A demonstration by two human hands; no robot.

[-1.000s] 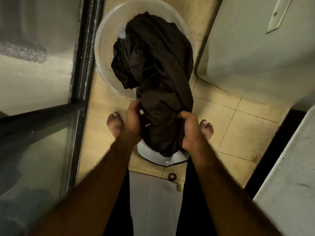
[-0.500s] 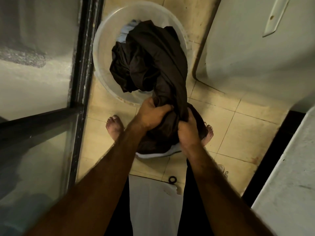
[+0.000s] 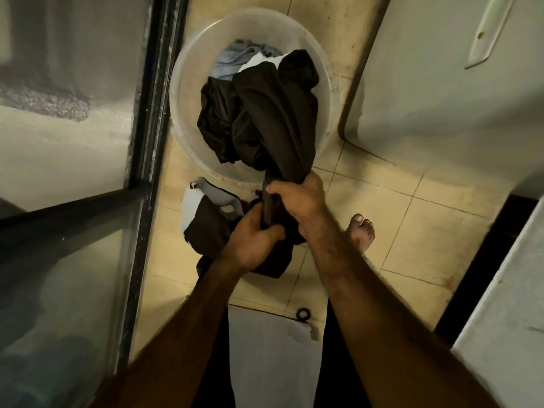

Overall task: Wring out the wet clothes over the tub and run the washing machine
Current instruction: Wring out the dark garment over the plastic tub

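— Where are the hands?
— Nearest, the left hand (image 3: 253, 242), fingers curled tight round the twisted dark garment (image 3: 273, 119); just beyond and touching it, the right hand (image 3: 297, 198) grips the same rope of cloth.
— And the cloth's far end?
— It crosses the near rim of the clear tub (image 3: 185, 113) and heaps inside, over paler clothes (image 3: 235, 58).
— Room to move?
— Narrow; a dark door frame (image 3: 156, 98) hems the tub's left edge; a white cabinet (image 3: 441, 98), possibly the washing machine, stands just to its right; open tiled floor (image 3: 426, 231) lies beside the right foot (image 3: 362, 231).
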